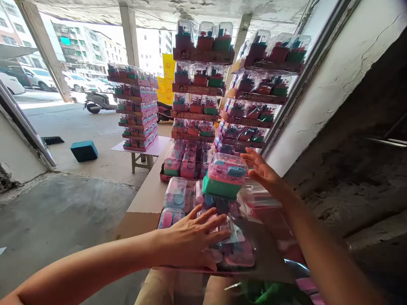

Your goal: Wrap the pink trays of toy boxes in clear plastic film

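Note:
My left hand (200, 237) lies with its fingers spread over clear-lidded plastic boxes (176, 192) packed in a shallow tray in front of me. Pink and blue pieces show through the lids. Beyond that hand, one box with a green base and clear lid (224, 176) sits higher than the rest, on top of them. My right hand (262, 171) is at its right side, fingers stretched out and apart. Whether the fingertips touch the box I cannot tell. My left hand hides part of the boxes beneath it.
Tall stacks of filled trays (193, 89) stand behind the work table (144, 199), with another stack (136, 108) on a small table at left. A blue block (84, 151) lies on the floor. A scooter (100, 101) and yellow cartons (168, 78) are farther back. A wall (333, 97) rises at right.

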Motion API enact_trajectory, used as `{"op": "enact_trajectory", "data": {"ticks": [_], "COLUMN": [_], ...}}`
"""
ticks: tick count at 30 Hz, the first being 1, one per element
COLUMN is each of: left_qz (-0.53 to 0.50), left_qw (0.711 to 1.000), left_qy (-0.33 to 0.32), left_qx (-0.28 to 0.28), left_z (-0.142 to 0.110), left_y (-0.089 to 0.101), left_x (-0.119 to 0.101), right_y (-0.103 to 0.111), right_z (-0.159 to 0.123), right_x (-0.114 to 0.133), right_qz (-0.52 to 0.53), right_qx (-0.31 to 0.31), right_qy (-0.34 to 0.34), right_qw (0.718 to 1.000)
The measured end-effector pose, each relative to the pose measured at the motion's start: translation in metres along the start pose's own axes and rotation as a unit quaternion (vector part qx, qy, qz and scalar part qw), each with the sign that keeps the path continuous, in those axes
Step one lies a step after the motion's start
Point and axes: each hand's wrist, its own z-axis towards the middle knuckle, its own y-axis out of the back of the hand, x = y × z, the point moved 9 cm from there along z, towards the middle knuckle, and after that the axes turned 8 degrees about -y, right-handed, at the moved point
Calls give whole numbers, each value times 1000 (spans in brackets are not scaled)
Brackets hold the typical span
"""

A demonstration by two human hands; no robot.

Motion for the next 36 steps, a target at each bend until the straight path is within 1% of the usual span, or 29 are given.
{"op": "enact_trajectory", "data": {"ticks": [1, 3, 4, 5, 6, 7, 9, 10, 12, 14, 16, 18, 22, 24, 25, 26, 27, 28, 29, 30, 31, 32, 33, 34, 35, 36], "left_qz": [12, 36, 46, 55, 61, 65, 70, 71, 76, 79, 77, 74, 71, 63, 59, 53, 48, 42, 34, 24, 5, -23, -64, -115, -171, -227], "left_qw": [1000, 997, 996, 994, 993, 992, 992, 992, 992, 992, 993, 993, 994, 996, 996, 995, 992, 985, 970, 946, 910, 863, 810, 757, 708, 669], "left_qy": [21, 63, 81, 93, 100, 102, 100, 97, 92, 87, 85, 82, 72, 61, 55, 53, 58, 74, 106, 155, 215, 283, 347, 401, 440, 465], "left_qx": [-5, -12, -13, -14, -15, -18, -25, -28, -35, -38, -37, -34, -30, -36, -48, -70, -104, -153, -214, -283, -354, -418, -468, -503, -525, -534], "left_z": [-4, -12, -17, -20, -23, -25, -27, -27, -26, -26, -26, -25, -22, -22, -23, -27, -34, -44, -59, -78, -101, -126, -150, -171, -186, -194], "left_y": [-1, -2, -3, -5, -5, -6, -6, -6, -4, -4, -3, -2, 2, 6, 10, 14, 19, 24, 30, 34, 34, 29, 19, 5, -10, -25], "left_x": [0, 0, 1, 1, 1, 1, 1, 1, 2, 3, 5, 10, 27, 34, 35, 37, 37, 39, 41, 46, 50, 55, 60, 62, 63, 63], "right_y": [15, 35, 35, 26, 11, -7, -42, -54, -61, -66, -72, -75, -81, -83, -82, -81, -78, -73, -67, -61, -56, -53, -51, -53, -55, -59], "right_z": [-11, -51, -76, -103, -130, -158, -209, -228, -253, -258, -250, -237, -215, -209, -207, -206, -206, -208, -210, -214, -217, -218, -218, -216, -213, -209], "right_x": [-14, -52, -72, -90, -108, -123, -148, -153, -154, -146, -138, -133, -130, -130, -130, -131, -132, -132, -133, -133, -131, -129, -125, -120, -115, -111], "right_qz": [14, 4, -22, -56, -85, -97, -104, -119, -184, -250, -295, -321, -344, -337, -319, -283, -231, -169, -106, -48, -1, 33, 57, 74, 85, 93], "right_qx": [-64, -176, -194, -177, -139, -96, -33, -35, -108, -168, -192, -204, -211, -207, -204, -197, -193, -196, -207, -220, -232, -239, -237, -224, -209, -195], "right_qy": [-15, -82, -119, -148, -167, -173, -183, -165, -117, -68, -38, -39, -79, -101, -113, -126, -142, -159, -178, -196, -212, -224, -230, -232, -234, -237], "right_qw": [998, 981, 973, 971, 972, 975, 977, 978, 970, 951, 935, 924, 912, 913, 919, 930, 943, 953, 956, 954, 949, 944, 942, 944, 946, 947]}}
